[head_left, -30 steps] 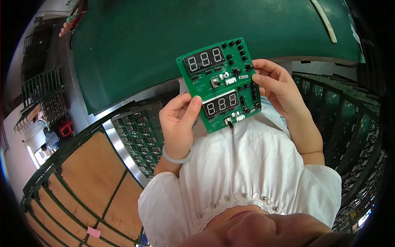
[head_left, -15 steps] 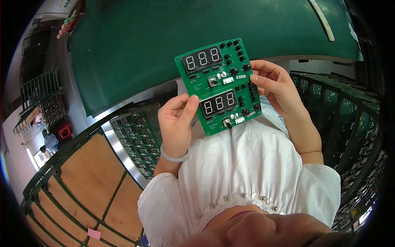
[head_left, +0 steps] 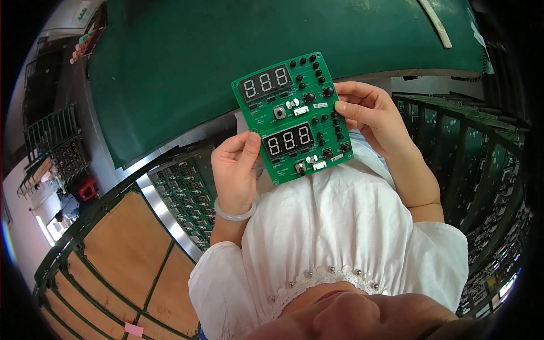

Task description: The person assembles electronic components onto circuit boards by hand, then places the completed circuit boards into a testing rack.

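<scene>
A green circuit board (head_left: 258, 118) is held up in front of my chest, face toward me and slightly tilted. It carries two dark three-digit displays, with black push buttons, small knobs and white connectors beside them. My left hand (head_left: 237, 164) pinches its left edge, thumb on the front face. On the right edge my right hand (head_left: 371, 116) grips it, thumb in front and the other fingers partly hidden behind. A pale bangle circles my left wrist.
Beyond the board lies a green-topped table (head_left: 170, 62) with a pale strip (head_left: 436, 25) at its far right. Racks of circuit boards (head_left: 184, 198) stand at left, more (head_left: 481, 187) at right. Brown panels (head_left: 127, 249) in a green metal frame fill the lower left.
The board and both my hands have shifted slightly left in the picture. Both hands keep the same grip on the board.
</scene>
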